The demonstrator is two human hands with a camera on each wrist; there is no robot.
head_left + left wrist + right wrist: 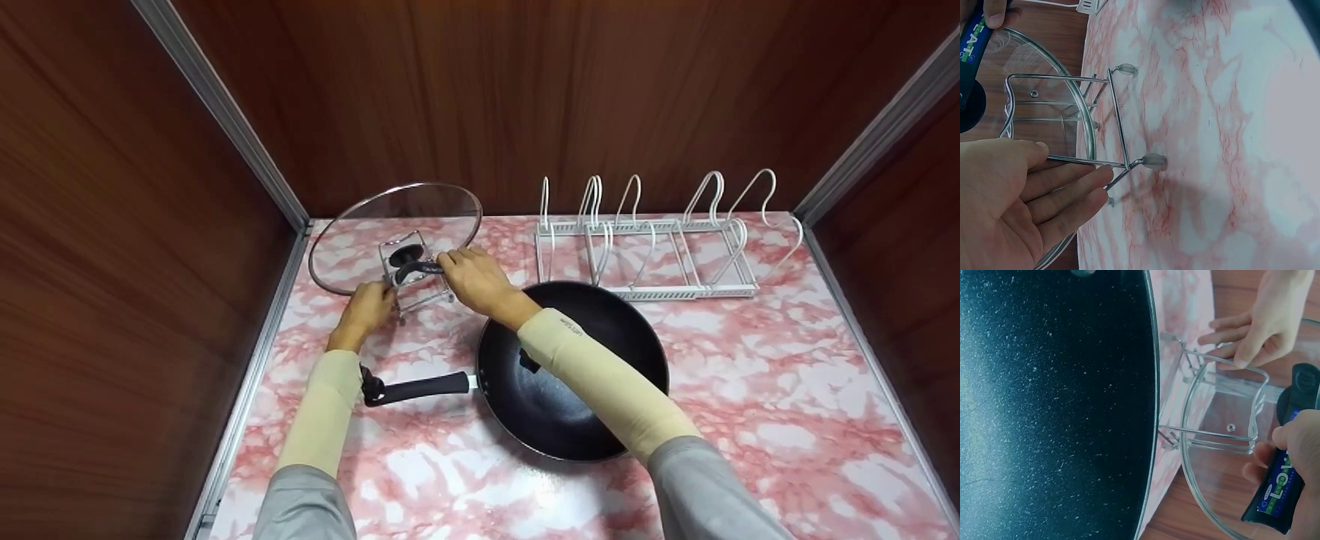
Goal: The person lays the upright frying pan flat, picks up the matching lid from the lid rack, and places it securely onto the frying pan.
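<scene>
In the head view a glass lid (352, 247) with a metal rim leans at the back left, and a small wire stand (424, 301) is at its lower edge. My right hand (480, 281) grips the lid's black handle (1280, 486), which carries a printed label. With thumb and fingers on either side of a wire, my left hand (367, 311) pinches the side of the stand; the left wrist view shows this hand (1044, 197) up close. The lid's rim passes behind the stand's front wires. A black frying pan (555, 409) lies below my right forearm.
The pan's black handle (420, 388) points left, close to my left wrist. A white wire rack (660, 294) with several upright loops stands at the back right. Dark wood-pattern panels (480, 97) enclose the pink-and-white marbled table (810, 420) at the back and sides.
</scene>
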